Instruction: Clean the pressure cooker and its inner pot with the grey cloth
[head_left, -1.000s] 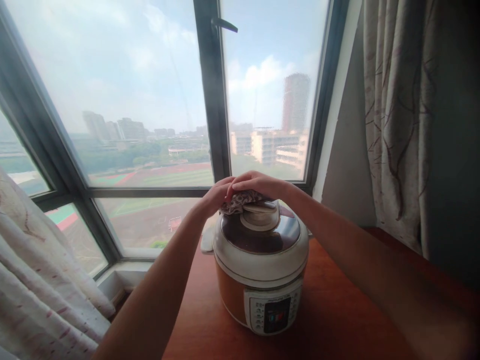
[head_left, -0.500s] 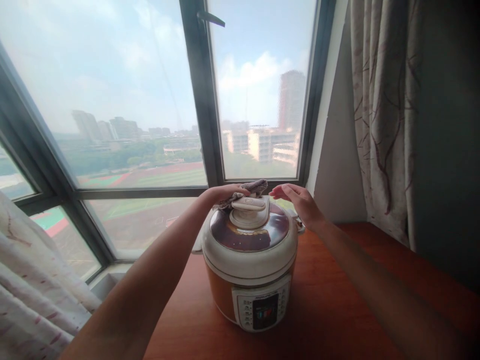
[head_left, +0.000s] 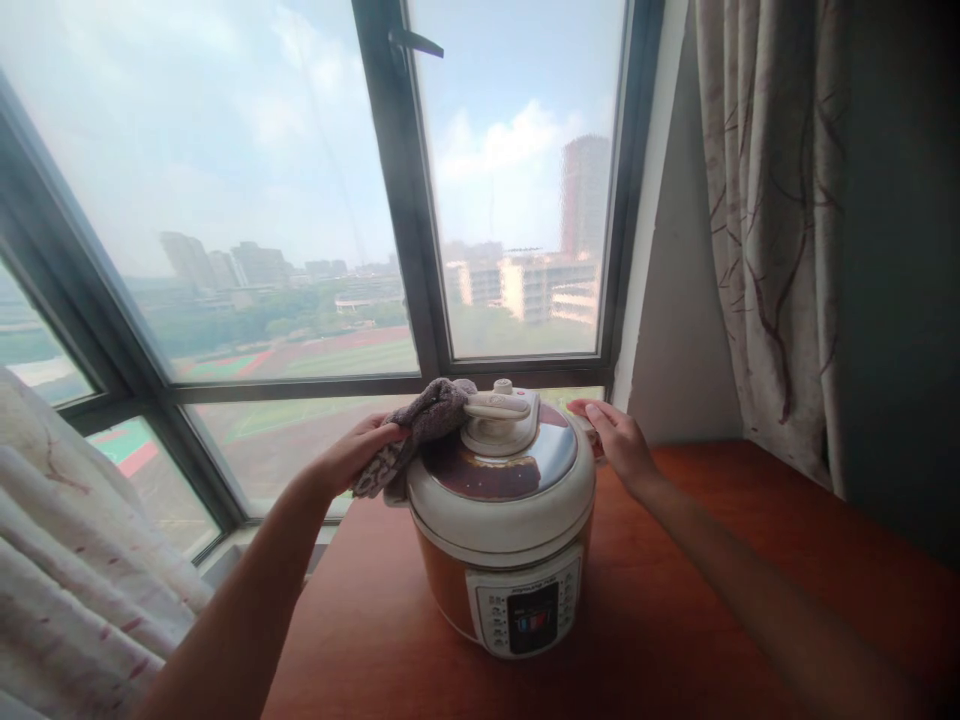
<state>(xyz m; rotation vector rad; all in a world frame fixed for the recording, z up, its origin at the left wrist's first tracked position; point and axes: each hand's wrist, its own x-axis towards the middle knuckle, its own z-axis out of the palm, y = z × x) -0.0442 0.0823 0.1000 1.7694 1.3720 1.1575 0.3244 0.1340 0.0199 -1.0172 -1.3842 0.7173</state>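
An electric pressure cooker (head_left: 501,520) stands near the window edge of a reddish-brown wooden table (head_left: 675,620), its round cream-and-orange body turned so the dark control panel (head_left: 529,615) faces the camera. The glossy brown lid (head_left: 502,462) is domed, ringed in cream plastic and topped by a pale handle (head_left: 499,408) with a small knob behind it. The person's left hand (head_left: 352,455) is closed on a mottled brown-and-white cloth (head_left: 416,428), soft and crumpled, which drapes over the lid's left rim and touches the handle's end. The right hand (head_left: 619,440) lies with fingers loosely spread against the lid's right edge, clasping nothing. Behind the cooker a dark-framed window (head_left: 409,200) with a latch handle (head_left: 415,42) fills the view, hazy city blocks and a sports field beyond the glass. A patterned beige curtain (head_left: 765,220) hangs at right beside a grey wall; a second pale curtain (head_left: 67,560) bunches at lower left, close to the left forearm.
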